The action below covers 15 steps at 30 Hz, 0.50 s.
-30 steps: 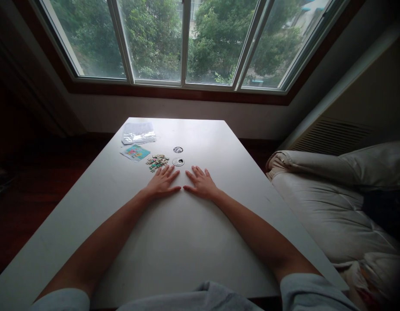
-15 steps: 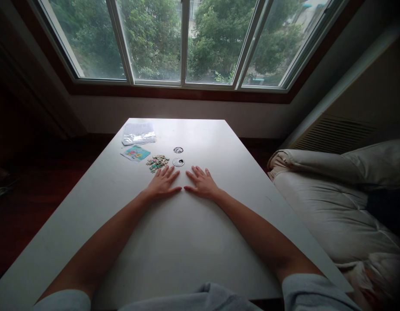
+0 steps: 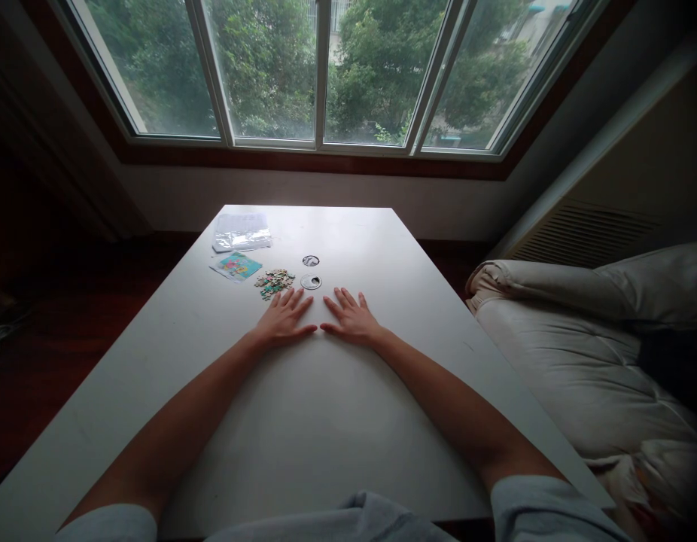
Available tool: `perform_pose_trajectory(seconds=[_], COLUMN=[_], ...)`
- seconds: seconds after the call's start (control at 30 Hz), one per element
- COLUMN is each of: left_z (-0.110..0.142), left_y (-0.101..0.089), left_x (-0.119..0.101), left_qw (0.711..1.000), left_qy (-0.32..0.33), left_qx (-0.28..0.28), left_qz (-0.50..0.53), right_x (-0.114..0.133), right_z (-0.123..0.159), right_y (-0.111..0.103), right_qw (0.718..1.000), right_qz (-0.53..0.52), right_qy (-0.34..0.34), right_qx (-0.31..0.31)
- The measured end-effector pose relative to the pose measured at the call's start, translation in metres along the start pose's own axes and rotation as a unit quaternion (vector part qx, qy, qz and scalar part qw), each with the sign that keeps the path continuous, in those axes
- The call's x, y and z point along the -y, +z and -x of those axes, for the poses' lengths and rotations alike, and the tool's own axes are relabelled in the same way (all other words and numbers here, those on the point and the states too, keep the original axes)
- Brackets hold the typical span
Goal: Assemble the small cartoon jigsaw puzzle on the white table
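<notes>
Toward the far left corner of the white table [image 3: 337, 421]: one clear plastic packet [image 3: 242, 233], one coloured picture sheet [image 3: 237, 266], one heap of small loose pieces [image 3: 275, 281], then the left hand [image 3: 281, 320] just beside it, open, palm down, holding nothing. Next, at mid-width, two round items, farther [image 3: 311, 261] and nearer [image 3: 311, 282]; then the right hand [image 3: 351, 318], likewise flat and spread. Judged step: both hands resting, nothing handled; any pickup would call for lifting a palm.
</notes>
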<state>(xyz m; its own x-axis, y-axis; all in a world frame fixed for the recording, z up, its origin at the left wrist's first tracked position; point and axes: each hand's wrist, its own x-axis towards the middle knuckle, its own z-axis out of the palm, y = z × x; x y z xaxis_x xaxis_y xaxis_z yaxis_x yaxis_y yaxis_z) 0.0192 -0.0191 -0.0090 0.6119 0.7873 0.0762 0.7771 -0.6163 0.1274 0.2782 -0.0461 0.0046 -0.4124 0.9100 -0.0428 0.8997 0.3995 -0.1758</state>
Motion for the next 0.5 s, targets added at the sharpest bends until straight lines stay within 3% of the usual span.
perform_pose_trajectory(seconds=[0.37,0.5], left_z=[0.0010,0.0000], left_y=[0.0008,-0.0030], left_x=[-0.0018,0.0006], left_qw=[1.000,0.999], left_qy=[0.004,0.009], left_qx=[-0.005,-0.045], left_qz=[-0.006,-0.006], right_x=[-0.0029,-0.0058], right_z=[-0.0012,-0.0008], right_y=[0.0075,0.0089], right_qw=[1.000,0.990], right_qz=[-0.002,-0.053], right_qy=[-0.011,-0.024], right_qx=[-0.029,-0.125])
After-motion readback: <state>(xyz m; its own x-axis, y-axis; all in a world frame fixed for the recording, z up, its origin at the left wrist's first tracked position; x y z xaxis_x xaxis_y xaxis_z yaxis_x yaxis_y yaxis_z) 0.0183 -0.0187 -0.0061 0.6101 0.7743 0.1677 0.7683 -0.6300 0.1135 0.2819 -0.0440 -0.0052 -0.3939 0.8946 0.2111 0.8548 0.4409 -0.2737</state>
